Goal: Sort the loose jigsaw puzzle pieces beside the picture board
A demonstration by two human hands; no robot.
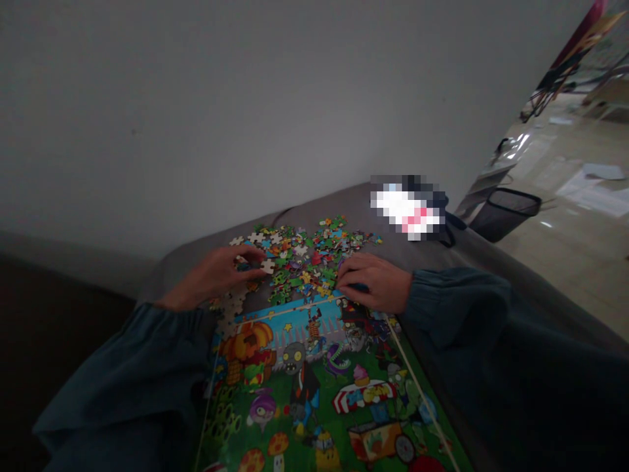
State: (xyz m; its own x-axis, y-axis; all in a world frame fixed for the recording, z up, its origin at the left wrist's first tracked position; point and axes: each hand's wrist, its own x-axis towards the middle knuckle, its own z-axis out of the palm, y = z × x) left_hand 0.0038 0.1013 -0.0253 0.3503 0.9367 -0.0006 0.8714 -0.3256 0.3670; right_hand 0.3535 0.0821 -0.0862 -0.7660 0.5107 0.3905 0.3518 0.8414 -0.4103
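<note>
A heap of loose puzzle pieces (295, 280) lies on the grey fabric surface, some showing coloured faces and others pale backs. At the heap's left side, my left hand (223, 274) has thumb and forefinger closed on a pale-backed puzzle piece (267, 266). My right hand (376, 282) is at the heap's right edge, fingers drawn together and pointing left; whatever lies between its fingertips is hidden. Below both hands is a puzzle board (314, 380) with a cartoon picture of a zombie, a pumpkin, mushrooms and a food cart. My right hand overlaps its upper right part.
Several pale pieces (230, 311) lie face down by the board's upper left corner. A pixelated bright object (407, 206) sits at the back right, with a dark strap or cable beside it. A wall (246, 118) rises behind. At right are a dark bin-like object (508, 213) and tiled floor.
</note>
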